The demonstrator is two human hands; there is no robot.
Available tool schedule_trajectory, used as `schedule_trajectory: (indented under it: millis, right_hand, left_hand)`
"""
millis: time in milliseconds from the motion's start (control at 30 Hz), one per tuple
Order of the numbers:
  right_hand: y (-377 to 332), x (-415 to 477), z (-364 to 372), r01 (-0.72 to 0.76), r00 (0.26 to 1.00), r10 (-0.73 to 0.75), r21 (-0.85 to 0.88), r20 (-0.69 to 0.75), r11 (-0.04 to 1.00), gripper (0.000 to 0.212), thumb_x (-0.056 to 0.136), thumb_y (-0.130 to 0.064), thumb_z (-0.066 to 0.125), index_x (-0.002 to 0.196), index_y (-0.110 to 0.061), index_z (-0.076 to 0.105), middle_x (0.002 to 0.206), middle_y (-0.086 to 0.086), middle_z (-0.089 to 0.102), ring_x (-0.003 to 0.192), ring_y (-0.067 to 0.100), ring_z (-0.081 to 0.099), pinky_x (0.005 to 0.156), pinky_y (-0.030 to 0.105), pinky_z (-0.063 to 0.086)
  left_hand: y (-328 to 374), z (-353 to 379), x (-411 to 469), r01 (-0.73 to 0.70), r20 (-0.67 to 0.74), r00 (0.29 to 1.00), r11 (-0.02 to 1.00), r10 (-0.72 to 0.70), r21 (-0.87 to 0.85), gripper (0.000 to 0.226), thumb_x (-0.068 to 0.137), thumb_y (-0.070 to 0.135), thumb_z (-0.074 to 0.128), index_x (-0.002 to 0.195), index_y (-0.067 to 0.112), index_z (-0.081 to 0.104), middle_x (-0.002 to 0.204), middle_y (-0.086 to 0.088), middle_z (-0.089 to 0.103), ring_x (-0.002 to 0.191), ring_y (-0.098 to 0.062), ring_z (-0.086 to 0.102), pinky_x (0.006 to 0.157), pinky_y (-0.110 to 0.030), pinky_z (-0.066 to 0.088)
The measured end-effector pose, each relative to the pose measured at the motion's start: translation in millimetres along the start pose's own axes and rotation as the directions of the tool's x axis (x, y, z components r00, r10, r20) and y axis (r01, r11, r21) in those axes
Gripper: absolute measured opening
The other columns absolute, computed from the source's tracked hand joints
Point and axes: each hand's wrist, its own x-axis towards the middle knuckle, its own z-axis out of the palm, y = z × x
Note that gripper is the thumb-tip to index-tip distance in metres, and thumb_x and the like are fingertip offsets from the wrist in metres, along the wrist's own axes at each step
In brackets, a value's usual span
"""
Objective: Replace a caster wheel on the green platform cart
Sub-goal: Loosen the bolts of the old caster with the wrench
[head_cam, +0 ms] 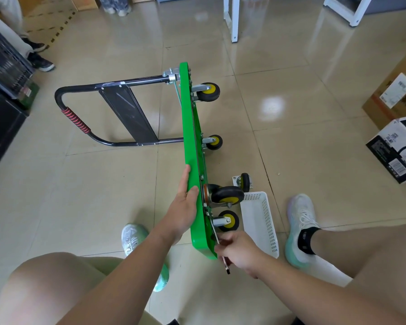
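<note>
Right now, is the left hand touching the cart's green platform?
Touching. The head view shows the left hand pressed against the green platform, which stands on its side: palm and straight fingers lie on it, with no gap visible.

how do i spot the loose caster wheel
Find the green platform cart standing on its edge. Just beyond the white basket, one caster lies on the floor. It alone is detached from the cart.

Glossy beige tiled floor [103, 184]
The green platform cart [192, 146] stands on its long edge, its handle [80, 118] reaching left. A loose caster wheel [245, 182] and a white basket [260, 227] lie just beside it, with cardboard boxes [395, 102] at right.
</note>
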Motion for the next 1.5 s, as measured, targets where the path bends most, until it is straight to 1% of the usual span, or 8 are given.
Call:
schedule_trajectory:
  millis: [100,200,333,433,533,700,1000,1500]
  right_hand:
    - [11.9,22.3,2.8,0.057,0.997,-0.059,-0.048,-0.051,0.997,0.035,0.092,0.000,0.065,0.120,-0.019,0.073,0.110,-0.004,0.075,0.101,0.015,0.069,0.094,0.029,0.055]
    - [12.4,33.3,1.8,0.070,0.994,-0.078,-0.106,-0.078,0.992,0.030,0.093,0.009,0.059,0.118,0.000,0.071,0.112,0.010,0.070,0.096,0.022,0.067,0.077,0.018,0.054]
    - [8.3,21.7,-4.7,0.084,0.993,-0.092,-0.102,-0.077,0.991,0.031,0.091,0.001,0.066,0.118,-0.013,0.074,0.109,-0.003,0.073,0.101,0.011,0.064,0.075,0.002,0.043]
    - [12.3,2.2,-17.6,0.041,0.997,-0.053,-0.192,-0.056,0.980,0.024,0.090,-0.012,0.070,0.096,-0.034,0.076,0.088,-0.011,0.075,0.085,0.007,0.066,0.080,0.016,0.050]
    - [6.6,-14.9,-19.8,-0.013,1.000,0.017,-0.201,0.017,0.980,0.017,0.092,-0.019,0.069,0.079,-0.029,0.073,0.064,-0.009,0.067,0.064,0.009,0.061,0.068,0.022,0.051]
    - [-18.7,-31.8,-11.2,-0.062,0.992,0.060,0.016,0.110,0.998,0.013,0.093,-0.021,0.071,0.101,-0.013,0.076,0.075,0.002,0.066,0.062,0.012,0.063,0.062,0.024,0.055]
    - [-19.1,-33.8,-0.3,-0.088,0.994,0.077,0.143,0.084,0.986,0.018,0.093,-0.021,0.071,0.106,-0.008,0.074,0.085,0.006,0.070,0.067,0.015,0.066,0.067,0.031,0.059]
    - [-20.9,-24.4,-0.3,-0.071,0.997,0.060,0.211,0.056,0.975,0.014,0.092,-0.014,0.070,0.103,-0.006,0.075,0.078,0.006,0.069,0.067,0.018,0.066,0.067,0.035,0.058]
  left_hand:
    - [-0.3,0.5,-0.2,-0.002,-0.017,1.000,1.000,0.002,0.006,0.058,0.113,0.031,0.028,0.158,0.060,0.006,0.147,0.012,0.048,0.108,0.006,0.056,0.093,-0.026,0.046]
    - [-0.4,0.0,-0.7,-0.006,-0.021,1.000,1.000,0.006,0.004,0.058,0.113,0.032,0.029,0.157,0.062,0.006,0.150,0.012,0.047,0.115,0.003,0.056,0.109,-0.035,0.045]
    - [0.8,-0.7,-0.8,-0.007,-0.015,1.000,1.000,0.007,0.005,0.058,0.113,0.031,0.028,0.158,0.060,0.005,0.153,0.012,0.042,0.115,0.007,0.052,0.104,-0.032,0.043]
    - [1.6,0.3,-1.4,0.003,0.004,1.000,1.000,-0.003,0.000,0.058,0.113,0.030,0.028,0.158,0.059,0.004,0.155,0.011,0.040,0.116,0.003,0.053,0.097,-0.029,0.044]
    - [1.2,0.4,-0.9,-0.009,-0.005,1.000,1.000,0.009,0.016,0.058,0.114,0.030,0.027,0.159,0.058,0.004,0.154,0.014,0.038,0.115,0.008,0.050,0.092,-0.020,0.042]
    - [0.6,0.4,-0.6,-0.003,-0.030,1.000,1.000,0.004,0.018,0.058,0.113,0.033,0.029,0.155,0.065,0.005,0.157,0.008,0.042,0.128,-0.012,0.054,0.116,-0.041,0.040]
    - [1.7,0.5,-1.8,0.002,-0.017,1.000,1.000,-0.002,0.024,0.058,0.114,0.030,0.028,0.159,0.059,0.004,0.153,0.010,0.044,0.116,0.003,0.054,0.093,-0.021,0.043]
    - [1.9,-0.2,-1.2,0.006,-0.003,1.000,1.000,-0.006,0.007,0.058,0.113,0.033,0.028,0.156,0.064,0.004,0.156,0.008,0.043,0.121,-0.004,0.056,0.108,-0.038,0.045]
